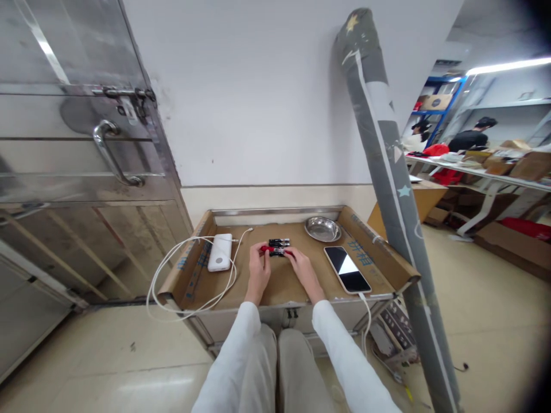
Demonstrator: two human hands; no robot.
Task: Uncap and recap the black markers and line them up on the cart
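My left hand [259, 271] is closed, its fingertips on the left end of a small red stick-shaped item [270, 249]. My right hand [303, 272] pinches at the right end of the same item, where it looks silvery. Its exact kind is too small to make out. Several small black pieces with silvery ends [279, 242] lie just beyond my fingertips on the brown cardboard lining of the cart top [284, 289]. My fingers partly hide what is under and between them.
A white power bank [220, 252] with a looped white cable [160, 281] lies left. Right are a metal bowl [322, 229] and a phone [348, 269] with its cable. A tall grey wrapped roll [387, 149] leans beside the cart. Two people work in the background.
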